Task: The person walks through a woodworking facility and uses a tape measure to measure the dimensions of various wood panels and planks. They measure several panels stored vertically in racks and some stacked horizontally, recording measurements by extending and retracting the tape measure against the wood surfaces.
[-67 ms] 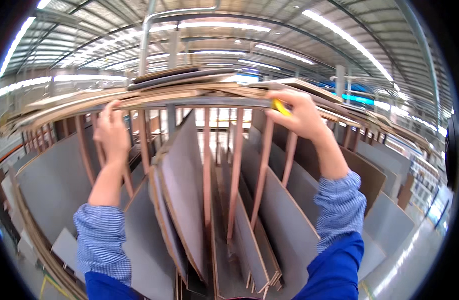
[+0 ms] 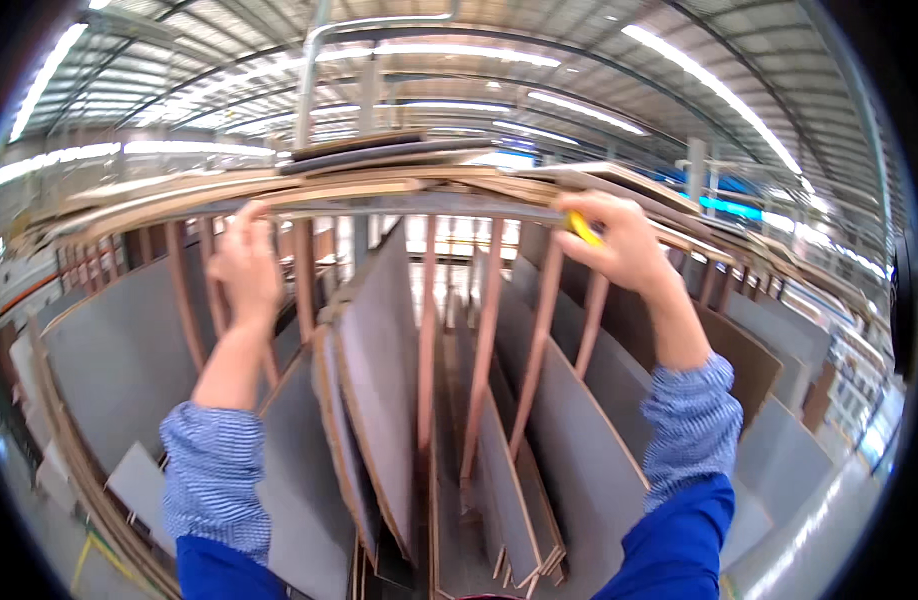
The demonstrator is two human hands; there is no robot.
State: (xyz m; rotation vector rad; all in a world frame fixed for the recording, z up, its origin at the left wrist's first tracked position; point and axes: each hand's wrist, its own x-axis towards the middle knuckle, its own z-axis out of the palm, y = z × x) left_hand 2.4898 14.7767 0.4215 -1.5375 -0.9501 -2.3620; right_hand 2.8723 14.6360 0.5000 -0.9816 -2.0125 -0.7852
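Note:
My right hand (image 2: 619, 240) is raised at the front edge of a stack of flat boards (image 2: 369, 188), fingers closed round a small yellow object (image 2: 585, 228). Most of that object is hidden by the fingers, so its kind cannot be made out. My left hand (image 2: 247, 262) is up at the same edge, further left, with its fingers curled and fingertips close to the boards. Whether something thin is pinched there is hidden. Below and between the hands, large grey panels (image 2: 374, 380) stand on edge in a rack, separated by reddish-brown upright bars (image 2: 484, 350).
More grey panels (image 2: 129, 340) lean at the left, and others (image 2: 569, 430) stand at the right. Dark sheets (image 2: 379, 152) lie on top of the stack. A narrow offcut (image 2: 504, 490) sits low in the middle slot. Floor (image 2: 819, 530) shows at the lower right.
The view has swung slightly left, so rack and hands appear a little further right. Both hands stay at the stack's edge, and the yellow object is still in the right one.

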